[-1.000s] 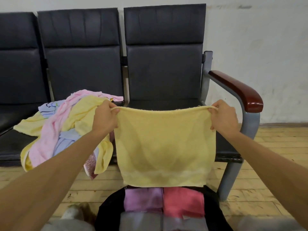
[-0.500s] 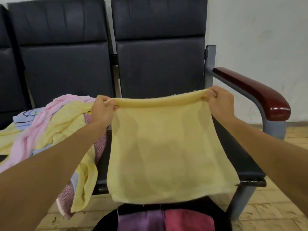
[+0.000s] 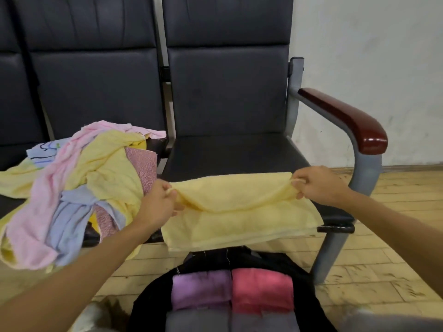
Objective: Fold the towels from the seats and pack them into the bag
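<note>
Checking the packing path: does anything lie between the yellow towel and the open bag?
Nothing visible does. The left hand and right hand pinch the yellow towel on the seat; the bag sits open just below, purple towel and pink towel inside.

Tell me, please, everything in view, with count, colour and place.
pale yellow terry towel: one, pale yellow, half folded on right seat
heap of unfolded towels: several, yellow, pink, light blue, middle seat
open black fabric bag: one, black, floor before the seats
folded purple towel: one, purple, in bag, left
folded red towel: one, red, in bag, right
folded grey towels: seemingly two, grey, in bag, nearest camera
dark padded seats: three in view, near black, row along wall
glossy wooden armrest: one, red-brown, row's right end
left hand: one, pinches yellow towel's left end
right hand: one, pinches its right end
</note>
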### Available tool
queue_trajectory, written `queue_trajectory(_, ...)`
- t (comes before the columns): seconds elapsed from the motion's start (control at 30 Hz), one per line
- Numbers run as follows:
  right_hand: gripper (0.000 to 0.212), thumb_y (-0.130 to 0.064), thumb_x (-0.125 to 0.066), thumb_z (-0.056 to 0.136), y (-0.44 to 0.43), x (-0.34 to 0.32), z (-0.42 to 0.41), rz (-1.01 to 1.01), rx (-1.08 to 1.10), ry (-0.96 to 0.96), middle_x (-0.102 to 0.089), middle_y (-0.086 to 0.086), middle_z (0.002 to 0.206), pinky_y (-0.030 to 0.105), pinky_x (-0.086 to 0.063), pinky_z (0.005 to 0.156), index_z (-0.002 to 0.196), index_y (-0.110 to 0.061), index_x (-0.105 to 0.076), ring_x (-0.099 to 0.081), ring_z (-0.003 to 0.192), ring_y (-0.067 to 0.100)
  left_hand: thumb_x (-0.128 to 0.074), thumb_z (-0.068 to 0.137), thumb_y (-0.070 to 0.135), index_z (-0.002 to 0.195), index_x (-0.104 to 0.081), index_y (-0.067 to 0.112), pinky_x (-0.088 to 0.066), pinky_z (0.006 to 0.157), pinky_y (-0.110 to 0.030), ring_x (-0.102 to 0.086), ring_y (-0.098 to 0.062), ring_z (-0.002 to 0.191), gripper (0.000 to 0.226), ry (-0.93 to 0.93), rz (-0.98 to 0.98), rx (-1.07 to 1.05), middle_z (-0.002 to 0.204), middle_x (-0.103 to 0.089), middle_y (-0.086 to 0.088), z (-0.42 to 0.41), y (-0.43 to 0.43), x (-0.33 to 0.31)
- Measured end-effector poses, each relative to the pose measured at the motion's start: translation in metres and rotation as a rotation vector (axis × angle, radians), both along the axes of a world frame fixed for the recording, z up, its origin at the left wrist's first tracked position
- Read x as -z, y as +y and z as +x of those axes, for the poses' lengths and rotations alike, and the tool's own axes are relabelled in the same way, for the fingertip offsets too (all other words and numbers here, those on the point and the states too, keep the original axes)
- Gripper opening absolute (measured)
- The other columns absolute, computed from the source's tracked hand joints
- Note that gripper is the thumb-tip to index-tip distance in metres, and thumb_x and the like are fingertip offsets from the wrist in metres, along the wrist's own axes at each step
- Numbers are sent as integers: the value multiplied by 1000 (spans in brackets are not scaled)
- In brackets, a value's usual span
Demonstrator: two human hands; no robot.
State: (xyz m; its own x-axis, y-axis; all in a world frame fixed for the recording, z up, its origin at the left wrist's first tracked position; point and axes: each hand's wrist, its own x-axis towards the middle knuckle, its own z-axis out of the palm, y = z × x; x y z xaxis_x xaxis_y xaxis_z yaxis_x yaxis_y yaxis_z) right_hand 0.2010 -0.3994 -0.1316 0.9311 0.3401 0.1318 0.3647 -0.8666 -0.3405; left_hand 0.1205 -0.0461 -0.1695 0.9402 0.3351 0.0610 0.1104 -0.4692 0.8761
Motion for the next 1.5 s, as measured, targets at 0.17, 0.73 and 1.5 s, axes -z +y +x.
queue_trajectory(0.17,28,-24,-49,99,0,22,-10,-198,-13,-22,-71,-6,113,25,-49,75,115,-23,-71,-64,92,15,-48,93,2,116,-41,17,-40,73,-24,-55,-17,97,28,85,308,211,104,-53,5,-17,-7,23)
queue_trajectory(0.73,21,-17,-50,100,11,23,12,267,157,-229,-61,-3,87,13,-33,58,108,-10,-68,-50,67,3,-48,98,7,122,-64,7,-34,90,-17,-50,-10,106,29,-307,321,-22,115,-58,3,15,17,5)
queue_trajectory(1.5,23,-28,-62,92,6,43,1,20,315,71,-58,4,65,31,-47,62,84,-6,-61,-61,68,25,-56,95,31,61,-51,13,-31,67,-33,-51,-36,82,39,116,521,1,70,-46,-7,5,38,21)
